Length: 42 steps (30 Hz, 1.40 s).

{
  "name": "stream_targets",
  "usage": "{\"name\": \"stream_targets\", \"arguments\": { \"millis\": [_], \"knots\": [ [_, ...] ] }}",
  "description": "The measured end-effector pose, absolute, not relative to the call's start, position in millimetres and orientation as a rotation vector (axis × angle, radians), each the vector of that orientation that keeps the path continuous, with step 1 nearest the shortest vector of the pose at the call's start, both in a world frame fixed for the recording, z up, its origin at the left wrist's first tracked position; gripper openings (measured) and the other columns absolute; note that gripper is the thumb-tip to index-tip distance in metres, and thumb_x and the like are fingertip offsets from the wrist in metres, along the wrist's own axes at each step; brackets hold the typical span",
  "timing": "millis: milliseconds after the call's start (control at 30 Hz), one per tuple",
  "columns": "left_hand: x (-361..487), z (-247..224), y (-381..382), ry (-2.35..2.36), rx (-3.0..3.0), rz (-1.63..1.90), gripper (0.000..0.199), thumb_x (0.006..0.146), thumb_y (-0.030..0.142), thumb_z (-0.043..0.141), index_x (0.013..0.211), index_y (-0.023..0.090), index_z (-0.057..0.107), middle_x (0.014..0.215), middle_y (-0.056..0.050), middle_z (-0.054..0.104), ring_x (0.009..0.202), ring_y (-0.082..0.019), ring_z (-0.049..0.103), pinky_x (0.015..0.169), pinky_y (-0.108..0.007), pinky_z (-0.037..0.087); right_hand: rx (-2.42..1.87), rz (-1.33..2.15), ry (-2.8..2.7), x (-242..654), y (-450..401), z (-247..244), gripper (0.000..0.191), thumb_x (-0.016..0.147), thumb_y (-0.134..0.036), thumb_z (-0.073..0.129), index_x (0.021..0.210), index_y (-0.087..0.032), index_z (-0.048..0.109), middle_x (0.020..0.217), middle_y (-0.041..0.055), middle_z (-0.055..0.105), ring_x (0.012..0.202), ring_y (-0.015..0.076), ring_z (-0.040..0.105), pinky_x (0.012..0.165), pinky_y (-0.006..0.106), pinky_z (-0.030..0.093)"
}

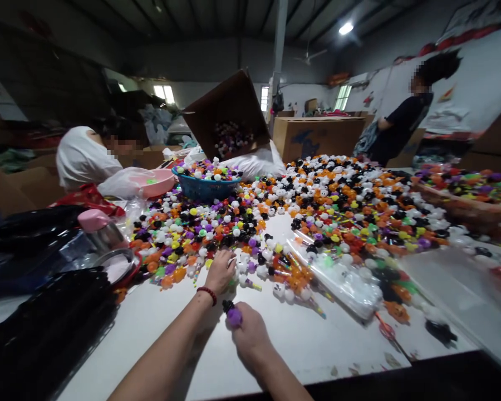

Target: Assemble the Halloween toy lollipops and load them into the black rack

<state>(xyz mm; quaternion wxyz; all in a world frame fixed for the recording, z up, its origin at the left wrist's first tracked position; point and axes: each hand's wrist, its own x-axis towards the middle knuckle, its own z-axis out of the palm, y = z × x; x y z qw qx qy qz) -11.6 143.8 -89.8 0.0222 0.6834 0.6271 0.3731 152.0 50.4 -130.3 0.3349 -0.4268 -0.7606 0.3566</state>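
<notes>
Many small trinkets (200, 223) in orange, white, purple, black, yellow and green are heaped over a white table (217, 362). My left hand (221, 271), with a dark red bead bracelet at the wrist, reaches to the near edge of the pile. Its fingers are bent over a few pieces, and what they hold, if anything, is hidden. Closer to me and to the right, my right hand (250, 334) is closed on a purple and black trinket (234, 317), whose head sticks out past the thumb.
A blue basin (206, 186) of trinkets stands behind the pile, near a tilted cardboard box (229, 111). Clear plastic bags (350, 287) and orange scissors (386, 329) lie right. Black bags (45, 328) and a pink-lidded flask (102, 228) are left. One person stands back right; another is at left.
</notes>
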Motion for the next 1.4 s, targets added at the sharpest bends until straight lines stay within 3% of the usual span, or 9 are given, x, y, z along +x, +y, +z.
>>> {"name": "stream_targets", "arguments": {
  "millis": [367, 567, 667, 833, 1000, 1100, 1200, 1267, 1400],
  "knots": [
    [15.6, -61.2, 206.8, 1.893, 2.346, 0.834, 0.035, 0.085, 0.012, 0.054, 0.117, 0.020, 0.063, 0.117, -0.010, 0.063, 0.113, -0.024, 0.050, 0.099, -0.038, 0.043, -1.081, 1.018, -1.927, 152.9, 49.8, -126.4, 0.016, 0.071, -0.007, 0.049, 0.078, -0.020, 0.055, 0.074, -0.0017, 0.059, 0.066, 0.0137, 0.050, 0.059, 0.025, 0.025],
    [32.4, -55.0, 238.3, 1.898, 2.477, 0.634, 0.015, 0.085, 0.015, 0.055, 0.089, 0.020, 0.069, 0.093, -0.010, 0.065, 0.099, -0.026, 0.054, 0.089, -0.040, 0.043, -1.074, 1.007, -1.925, 151.7, 50.5, -129.5, 0.020, 0.070, -0.006, 0.050, 0.081, -0.021, 0.057, 0.077, -0.0010, 0.062, 0.068, 0.0144, 0.051, 0.060, 0.025, 0.025],
    [28.0, -51.9, 243.8, 2.015, 2.437, 0.670, 0.018, 0.088, 0.018, 0.051, 0.091, 0.018, 0.068, 0.094, -0.012, 0.063, 0.095, -0.026, 0.054, 0.086, -0.039, 0.044, -1.077, 1.014, -1.926, 152.4, 51.7, -128.0, 0.018, 0.069, -0.006, 0.051, 0.078, -0.021, 0.055, 0.074, -0.0016, 0.059, 0.066, 0.0140, 0.048, 0.059, 0.025, 0.024],
    [3.6, -37.7, 234.6, 2.280, 2.285, 0.869, 0.026, 0.093, 0.028, 0.045, 0.108, 0.017, 0.063, 0.106, -0.012, 0.061, 0.103, -0.025, 0.053, 0.095, -0.037, 0.042, -1.068, 1.056, -1.917, 154.0, 52.7, -125.2, 0.017, 0.070, -0.005, 0.049, 0.077, -0.021, 0.052, 0.073, -0.0022, 0.057, 0.065, 0.0133, 0.047, 0.059, 0.025, 0.024],
    [-15.1, -26.3, 206.6, 2.592, 2.069, 1.003, 0.029, 0.087, 0.022, 0.047, 0.110, 0.013, 0.063, 0.113, -0.019, 0.057, 0.111, -0.035, 0.048, 0.096, -0.051, 0.040, -1.066, 1.084, -1.921, 154.7, 52.7, -124.4, 0.018, 0.070, -0.005, 0.049, 0.077, -0.021, 0.052, 0.073, -0.0027, 0.056, 0.066, 0.0130, 0.048, 0.059, 0.025, 0.023],
    [-10.2, -27.9, 197.0, 2.321, 2.317, 0.805, 0.036, 0.081, 0.010, 0.049, 0.114, 0.016, 0.064, 0.125, -0.019, 0.053, 0.120, -0.036, 0.043, 0.100, -0.052, 0.037, -1.084, 1.071, -1.932, 155.4, 53.6, -121.8, 0.017, 0.070, -0.005, 0.049, 0.076, -0.021, 0.052, 0.072, -0.0023, 0.056, 0.065, 0.0134, 0.047, 0.058, 0.026, 0.023],
    [3.2, -37.2, 202.4, 1.872, 2.480, 0.507, 0.034, 0.079, 0.005, 0.049, 0.102, 0.022, 0.069, 0.110, -0.013, 0.063, 0.109, -0.028, 0.051, 0.099, -0.042, 0.040, -1.105, 1.049, -1.946, 155.9, 54.5, -119.6, 0.017, 0.072, -0.006, 0.049, 0.077, -0.021, 0.055, 0.073, -0.0011, 0.058, 0.065, 0.0145, 0.049, 0.058, 0.026, 0.025],
    [11.8, -45.6, 212.2, 1.805, 2.454, 0.438, 0.028, 0.078, 0.007, 0.052, 0.093, 0.023, 0.070, 0.095, -0.011, 0.065, 0.099, -0.025, 0.055, 0.094, -0.038, 0.043, -1.107, 1.052, -1.941, 156.1, 54.8, -119.5, 0.019, 0.074, -0.007, 0.050, 0.083, -0.021, 0.059, 0.076, 0.0002, 0.063, 0.067, 0.0160, 0.053, 0.060, 0.026, 0.030],
    [22.0, -57.3, 231.6, 1.779, 2.331, 0.416, 0.009, 0.072, 0.015, 0.064, 0.076, 0.021, 0.068, 0.083, -0.010, 0.063, 0.089, -0.025, 0.058, 0.088, -0.036, 0.045, -1.062, 1.107, -1.866, 155.8, 55.2, -123.2, 0.044, 0.079, -0.014, 0.056, 0.122, -0.022, 0.059, 0.102, 0.0053, 0.071, 0.087, 0.0214, 0.065, 0.075, 0.028, 0.045]
  ]
}}
